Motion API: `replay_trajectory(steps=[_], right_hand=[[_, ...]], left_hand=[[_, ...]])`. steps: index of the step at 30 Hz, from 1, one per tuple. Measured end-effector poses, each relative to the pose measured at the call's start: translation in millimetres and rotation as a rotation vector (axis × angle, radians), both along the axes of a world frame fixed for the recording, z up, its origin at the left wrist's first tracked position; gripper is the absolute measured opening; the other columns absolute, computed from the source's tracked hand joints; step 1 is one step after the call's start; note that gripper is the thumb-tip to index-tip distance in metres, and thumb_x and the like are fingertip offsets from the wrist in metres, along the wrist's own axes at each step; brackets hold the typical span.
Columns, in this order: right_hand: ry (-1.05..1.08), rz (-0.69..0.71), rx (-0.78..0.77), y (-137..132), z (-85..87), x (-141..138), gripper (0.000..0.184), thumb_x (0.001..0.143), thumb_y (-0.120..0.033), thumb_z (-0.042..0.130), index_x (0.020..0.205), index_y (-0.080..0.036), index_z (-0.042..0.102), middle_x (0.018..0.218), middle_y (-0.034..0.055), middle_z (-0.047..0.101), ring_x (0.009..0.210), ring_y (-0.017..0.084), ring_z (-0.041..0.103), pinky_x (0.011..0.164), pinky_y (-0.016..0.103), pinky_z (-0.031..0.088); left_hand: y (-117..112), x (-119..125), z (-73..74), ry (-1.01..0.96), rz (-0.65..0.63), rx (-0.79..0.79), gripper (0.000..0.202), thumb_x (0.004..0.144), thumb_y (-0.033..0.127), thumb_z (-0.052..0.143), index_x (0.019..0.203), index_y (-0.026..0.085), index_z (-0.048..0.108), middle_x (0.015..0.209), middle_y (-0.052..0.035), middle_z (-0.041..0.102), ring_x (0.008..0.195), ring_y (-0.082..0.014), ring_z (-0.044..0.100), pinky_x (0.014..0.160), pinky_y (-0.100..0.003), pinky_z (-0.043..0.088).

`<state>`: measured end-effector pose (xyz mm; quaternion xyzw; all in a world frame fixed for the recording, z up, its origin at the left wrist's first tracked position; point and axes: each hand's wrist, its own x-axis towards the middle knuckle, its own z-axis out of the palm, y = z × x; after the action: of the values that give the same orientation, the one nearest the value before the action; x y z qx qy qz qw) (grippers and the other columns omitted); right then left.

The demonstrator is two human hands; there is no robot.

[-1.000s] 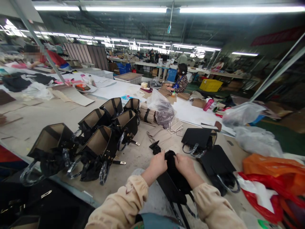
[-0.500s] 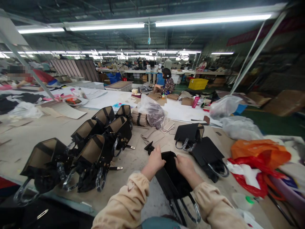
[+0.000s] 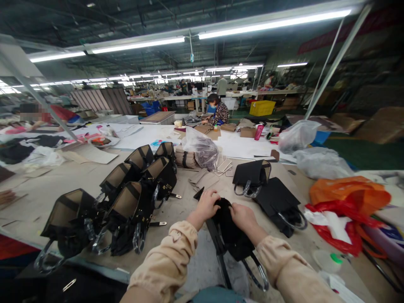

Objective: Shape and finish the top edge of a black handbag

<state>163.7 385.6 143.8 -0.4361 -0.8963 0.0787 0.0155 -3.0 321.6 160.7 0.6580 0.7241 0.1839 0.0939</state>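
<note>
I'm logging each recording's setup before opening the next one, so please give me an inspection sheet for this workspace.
Surface: worktable, beige with dark scuffs.
Job's things: black bag between the hands; six open bags to its left, two more bags to its right.
Clutter: orange plastic bag, red plastic bag and clear plastic bags at the right.
Hands: left hand at the black bag's edge, grip unclear; right hand pinches its edge.
Cables: cord hanging near strip lights.
Surroundings: co-worker and yellow bin beyond.

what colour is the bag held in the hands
The bag is black, seen best in the head view.
</note>
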Motion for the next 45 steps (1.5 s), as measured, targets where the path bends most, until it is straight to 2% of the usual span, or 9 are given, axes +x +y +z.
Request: replay_trajectory(steps=[3, 7, 11, 22, 31, 35, 38, 41, 45], right_hand=[[-0.01, 0.0, 0.015, 3, -1.3, 2, 0.028, 0.093, -0.031, 0.038, 0.086, -0.018, 0.062, 0.081, 0.0085, 0.07, 0.072, 0.018, 0.065, 0.058, 0.027, 0.033], [-0.023, 0.005, 0.039, 4, -4.5, 1, 0.029, 0.093, -0.033, 0.037, 0.085, -0.019, 0.062, 0.078, 0.0077, 0.07, 0.071, 0.019, 0.065, 0.056, 0.027, 0.031], [-0.032, -0.001, 0.06, 5, -7.9, 1, 0.029, 0.092, -0.033, 0.037, 0.083, -0.02, 0.062, 0.076, 0.0072, 0.07, 0.068, 0.019, 0.064, 0.054, 0.028, 0.029], [-0.071, -0.017, 0.066, 10, -11.7, 3, 0.031, 0.093, -0.036, 0.037, 0.081, -0.019, 0.061, 0.074, 0.0061, 0.069, 0.065, 0.017, 0.062, 0.054, 0.028, 0.027], [-0.117, -0.019, 0.059, 12, -10.1, 0, 0.031, 0.093, -0.036, 0.036, 0.08, -0.02, 0.06, 0.072, 0.0052, 0.068, 0.064, 0.018, 0.062, 0.054, 0.027, 0.027], [-0.123, -0.006, 0.047, 16, -8.8, -1, 0.036, 0.093, -0.042, 0.035, 0.079, -0.021, 0.06, 0.072, 0.0051, 0.068, 0.065, 0.018, 0.062, 0.054, 0.027, 0.028], [-0.104, 0.006, 0.037, 22, -7.5, -4, 0.035, 0.092, -0.046, 0.036, 0.084, -0.021, 0.061, 0.071, 0.0045, 0.068, 0.065, 0.018, 0.062, 0.053, 0.027, 0.028], [-0.074, 0.033, 0.033, 28, -5.8, -9, 0.032, 0.092, -0.042, 0.037, 0.089, -0.022, 0.061, 0.072, 0.0036, 0.068, 0.065, 0.017, 0.062, 0.054, 0.027, 0.029], [-0.059, 0.057, 0.046, 34, -4.7, -16, 0.032, 0.092, -0.04, 0.038, 0.082, -0.022, 0.063, 0.075, 0.0037, 0.069, 0.067, 0.016, 0.062, 0.056, 0.026, 0.029]], left_hand=[[9, 7, -5.8, 0.071, -0.051, 0.025, 0.026, 0.075, 0.03, 0.065, 0.1, 0.023, 0.063, 0.121, -0.0047, 0.05, 0.108, -0.0204, 0.05, 0.096, -0.035, 0.04], [22, 3, -12.9, 0.076, -0.097, -0.007, 0.02, 0.079, 0.029, 0.06, 0.097, 0.024, 0.065, 0.106, -0.0016, 0.06, 0.092, -0.0163, 0.059, 0.083, -0.028, 0.047], [33, 0, -17.6, 0.092, -0.102, -0.035, 0.017, 0.082, 0.032, 0.056, 0.09, 0.022, 0.067, 0.093, -0.0026, 0.065, 0.087, -0.018, 0.061, 0.078, -0.028, 0.048], [45, 7, -19.0, 0.114, -0.058, -0.068, 0.031, 0.086, 0.04, 0.049, 0.09, 0.014, 0.065, 0.088, -0.0115, 0.067, 0.085, -0.0241, 0.064, 0.076, -0.035, 0.05], [46, 8, -17.6, 0.089, -0.064, -0.044, 0.027, 0.087, 0.035, 0.049, 0.091, 0.012, 0.063, 0.089, -0.0124, 0.067, 0.086, -0.0243, 0.064, 0.076, -0.035, 0.05], [45, 8, -17.1, 0.074, -0.05, -0.036, 0.026, 0.087, 0.033, 0.05, 0.092, 0.011, 0.063, 0.089, -0.013, 0.067, 0.087, -0.0239, 0.064, 0.076, -0.035, 0.049], [44, 7, -17.7, 0.062, -0.038, -0.031, 0.025, 0.086, 0.032, 0.05, 0.093, 0.011, 0.063, 0.089, -0.013, 0.066, 0.087, -0.0235, 0.064, 0.077, -0.035, 0.049], [45, 7, -18.9, 0.048, -0.033, -0.027, 0.023, 0.085, 0.031, 0.051, 0.091, 0.011, 0.063, 0.088, -0.0127, 0.066, 0.086, -0.0237, 0.064, 0.077, -0.035, 0.049], [45, 3, -20.3, 0.018, -0.047, -0.017, 0.019, 0.084, 0.028, 0.052, 0.088, 0.013, 0.063, 0.086, -0.0112, 0.066, 0.085, -0.0231, 0.063, 0.077, -0.034, 0.049]])
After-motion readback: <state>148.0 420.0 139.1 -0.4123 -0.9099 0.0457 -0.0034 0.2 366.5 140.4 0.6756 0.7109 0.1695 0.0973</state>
